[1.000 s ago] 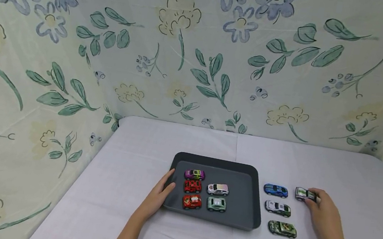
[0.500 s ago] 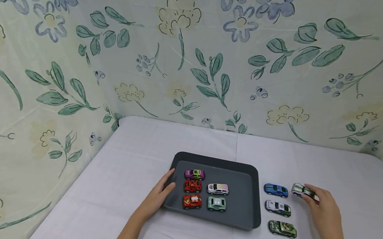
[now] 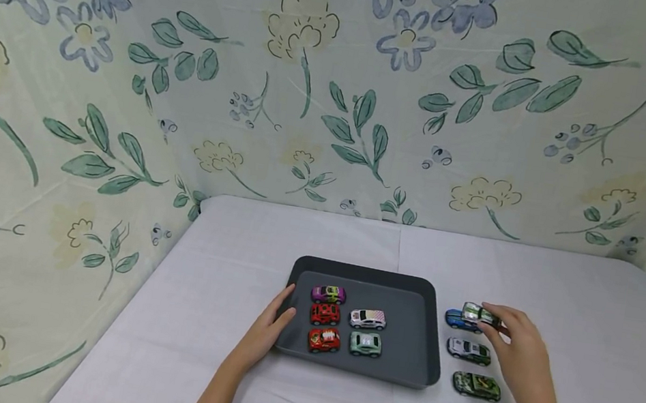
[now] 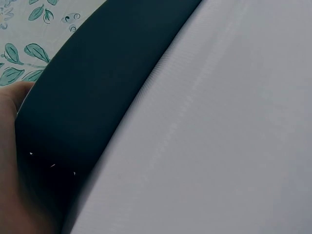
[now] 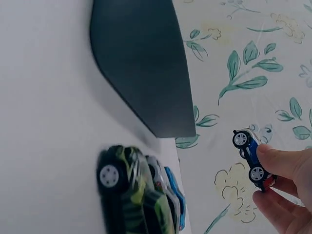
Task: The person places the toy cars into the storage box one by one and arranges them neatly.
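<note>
In the head view my right hand [image 3: 520,343] pinches a small silver-white toy car [image 3: 477,313] between thumb and fingers. It is held up and overlaps the blue toy car [image 3: 459,321] there. The right wrist view shows the held toy car [image 5: 253,158] with a blue side and grey wheels. My left hand [image 3: 259,334] grips the left side of the dark grey tray [image 3: 407,330], thumb over the rim. Inside the tray stand a purple toy car [image 3: 328,294], two red toy cars [image 3: 325,314], a white one [image 3: 368,319] and a mint-green one [image 3: 365,344].
Right of the tray, a white-and-black toy car [image 3: 469,351] and a camouflage toy car [image 3: 477,386] stand in a column below the blue one. A white cloth [image 3: 229,250] covers the table. Behind it hangs a floral curtain [image 3: 338,93].
My right hand has lifted the silver-white toy car off the table and carried it left, over the blue one. The left hand and the tray have stayed put.
</note>
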